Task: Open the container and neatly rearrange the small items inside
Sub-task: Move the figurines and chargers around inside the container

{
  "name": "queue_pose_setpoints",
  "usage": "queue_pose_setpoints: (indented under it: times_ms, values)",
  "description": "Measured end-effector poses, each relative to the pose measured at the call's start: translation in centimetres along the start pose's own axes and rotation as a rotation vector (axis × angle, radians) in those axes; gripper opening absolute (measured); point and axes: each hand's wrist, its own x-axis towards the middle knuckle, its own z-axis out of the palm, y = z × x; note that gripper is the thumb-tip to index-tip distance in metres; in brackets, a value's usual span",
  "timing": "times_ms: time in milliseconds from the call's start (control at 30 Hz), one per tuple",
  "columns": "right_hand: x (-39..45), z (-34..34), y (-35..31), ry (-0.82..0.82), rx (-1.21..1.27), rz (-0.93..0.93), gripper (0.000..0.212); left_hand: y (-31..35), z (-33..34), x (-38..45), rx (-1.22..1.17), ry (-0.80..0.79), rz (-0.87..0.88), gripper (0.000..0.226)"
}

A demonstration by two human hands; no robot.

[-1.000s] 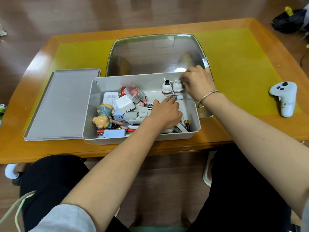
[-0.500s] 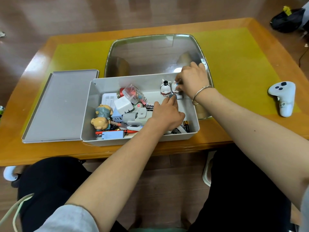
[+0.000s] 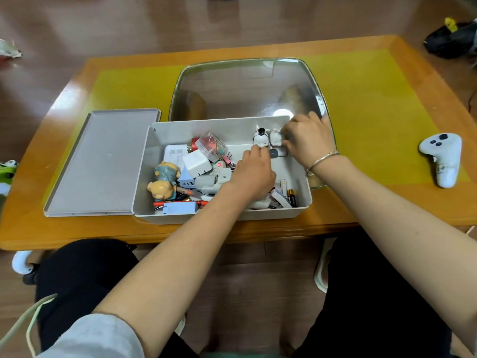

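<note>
The open grey container [image 3: 222, 216] stands at the table's front edge, with its lid [image 3: 103, 161] lying flat to its left. Two white rabbit figurines [image 3: 260, 138] stand upright side by side at the back right of the container. My right hand [image 3: 308, 142] reaches in from the right, and its fingertips hold the right rabbit [image 3: 275, 137]. Just below the rabbits, my left hand [image 3: 254, 174] pinches a small grey item [image 3: 275, 152]. A white charger [image 3: 196, 164], a clear round case [image 3: 210, 146], a bear figurine [image 3: 164, 189] and batteries [image 3: 290, 195] lie jumbled inside.
A large glass tray [image 3: 245, 86] lies behind the container on the yellow mat [image 3: 374, 112]. To the right on the mat is a white controller [image 3: 442, 158]. On the floor at the far right sits a black bag [image 3: 454, 40]. My knees are under the table edge.
My left hand has slid up and right with the small grey item, to just under the rabbits. My right hand has stayed at the right rabbit, shifting only slightly.
</note>
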Motion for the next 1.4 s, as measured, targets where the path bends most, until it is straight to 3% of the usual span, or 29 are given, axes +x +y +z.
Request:
queue_pose_setpoints:
  times_ms: [233,633,967,1067,1200,1267,1400]
  values:
    - [-2.6,0.7,-0.2,0.015,0.168,0.063,0.033,-1.0,0.1,1.3,0.010,-0.179,-0.066,0.055]
    - [-2.6,1.1,-0.4,0.014,0.195,0.081,0.033,-1.2,0.7,1.7,0.167,-0.138,-0.032,0.063]
    - [-2.4,1.3,-0.2,0.031,0.205,0.072,0.031,-1.3,0.6,1.9,0.186,-0.216,-0.012,0.062]
    - [-1.4,1.0,-0.1,0.042,0.157,0.050,0.026,-1.2,0.4,1.5,0.165,-0.148,-0.024,0.053]
    - [0.6,0.6,-0.2,0.009,0.074,0.039,0.029,-1.0,0.2,1.1,0.038,0.173,-0.053,0.027]
    - [1.4,0.5,-0.3,-0.018,0.029,0.032,0.029,-1.0,-0.2,1.2,-0.048,0.294,-0.055,0.030]
    - [2.2,0.4,-0.7,-0.061,-0.088,-0.001,0.027,-1.2,-0.5,1.9,-0.109,0.353,-0.042,0.047]
